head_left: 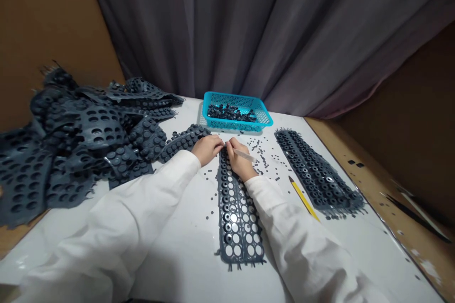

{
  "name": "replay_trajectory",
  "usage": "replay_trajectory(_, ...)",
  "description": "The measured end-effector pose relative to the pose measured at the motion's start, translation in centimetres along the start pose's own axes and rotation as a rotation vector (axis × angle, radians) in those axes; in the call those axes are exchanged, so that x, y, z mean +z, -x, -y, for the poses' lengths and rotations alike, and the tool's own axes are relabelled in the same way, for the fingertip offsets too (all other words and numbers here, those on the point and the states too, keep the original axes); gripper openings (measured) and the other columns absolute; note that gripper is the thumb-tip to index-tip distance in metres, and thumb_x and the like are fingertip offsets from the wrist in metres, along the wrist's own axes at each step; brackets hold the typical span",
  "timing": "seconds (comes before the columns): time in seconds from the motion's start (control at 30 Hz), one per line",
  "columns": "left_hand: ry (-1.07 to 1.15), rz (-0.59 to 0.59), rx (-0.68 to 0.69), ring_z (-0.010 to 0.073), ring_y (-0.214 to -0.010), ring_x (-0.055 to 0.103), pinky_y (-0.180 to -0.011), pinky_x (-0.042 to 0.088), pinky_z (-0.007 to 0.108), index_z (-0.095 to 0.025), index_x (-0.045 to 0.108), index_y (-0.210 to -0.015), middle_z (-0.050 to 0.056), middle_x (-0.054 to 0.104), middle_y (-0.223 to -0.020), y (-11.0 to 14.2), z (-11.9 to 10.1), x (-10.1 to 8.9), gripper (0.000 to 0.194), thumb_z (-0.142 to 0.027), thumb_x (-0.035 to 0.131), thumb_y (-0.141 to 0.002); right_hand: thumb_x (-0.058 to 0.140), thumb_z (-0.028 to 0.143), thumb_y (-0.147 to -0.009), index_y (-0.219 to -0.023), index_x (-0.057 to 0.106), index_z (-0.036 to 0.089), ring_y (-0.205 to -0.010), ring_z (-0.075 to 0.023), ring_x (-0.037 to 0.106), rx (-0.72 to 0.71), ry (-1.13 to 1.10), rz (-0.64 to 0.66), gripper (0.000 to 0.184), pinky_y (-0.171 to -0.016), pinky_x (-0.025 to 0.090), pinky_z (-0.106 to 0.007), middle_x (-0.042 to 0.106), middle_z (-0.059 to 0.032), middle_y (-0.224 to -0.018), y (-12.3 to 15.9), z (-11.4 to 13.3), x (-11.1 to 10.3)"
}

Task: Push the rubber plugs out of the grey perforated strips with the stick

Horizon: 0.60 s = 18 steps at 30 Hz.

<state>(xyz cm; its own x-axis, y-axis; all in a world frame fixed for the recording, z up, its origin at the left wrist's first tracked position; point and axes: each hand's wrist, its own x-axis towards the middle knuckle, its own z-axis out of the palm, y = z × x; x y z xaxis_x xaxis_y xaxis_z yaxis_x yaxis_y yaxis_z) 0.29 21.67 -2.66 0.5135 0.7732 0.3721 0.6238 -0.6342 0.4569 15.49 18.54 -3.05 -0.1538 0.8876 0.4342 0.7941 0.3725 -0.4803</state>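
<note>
Logging a dark grey rubber strip (235, 220) lying flat on the white table (185, 270), its long axis running straight away from the person, near end by the body, far end tipped slightly left and lying under the hands. Columns of round holes follow its length: the near half mostly open with tabletop showing through, a few ringed in shiny dark; the far half crowded with dark studs. Ragged flash fringes the near end.

Right hand (241, 162) pinches a pale slim pick (248, 155), free end sticking out rightward (material too small to tell). Left hand (208, 149) sits curled, fingertips at the strip's far end and just beside the right hand; cannot tell if it grips anything.

Nearby: a studded strip (185, 139) just left of the left hand, loose dark discs (263, 154) scattered to the right, a yellow pencil (303, 199), a second holed strip (316, 170), a large heap of rubber sheets (64, 137) at left, and a turquoise plastic basket (227, 96) of dark pieces (231, 112) at the far edge.
</note>
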Motion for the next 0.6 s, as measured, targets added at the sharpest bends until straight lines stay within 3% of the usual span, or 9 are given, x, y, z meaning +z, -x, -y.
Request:
replay_trajectory(0.37,0.125,-0.062,-0.049,0.0159,-0.075,0.056,-0.073,0.043,0.028,-0.015,0.064,-0.079,0.005,0.063,-0.081,-0.2,0.26,0.32,0.016,-0.021,0.05,-0.083,0.031,0.029,-0.093,-0.073,0.041,0.021,-0.054,-0.0154,0.046,0.019,0.025,0.0,0.024,-0.055,0.027,-0.026,0.051,-0.0002,-0.059,0.0,0.16,-0.19)
replay_trajectory(0.6,0.275,-0.143,-0.14,0.0149,-0.073,0.055,-0.074,0.043,0.028,-0.014,0.061,-0.077,0.004,0.062,-0.078,-0.55,0.27,-0.45,0.013,-0.02,0.051,-0.082,0.03,0.031,-0.093,-0.073,0.041,0.022,-0.054,-0.0152,0.045,0.036,0.018,-0.011,0.025,-0.055,0.028,-0.026,0.049,0.0002,-0.059,0.01,0.03,0.0)
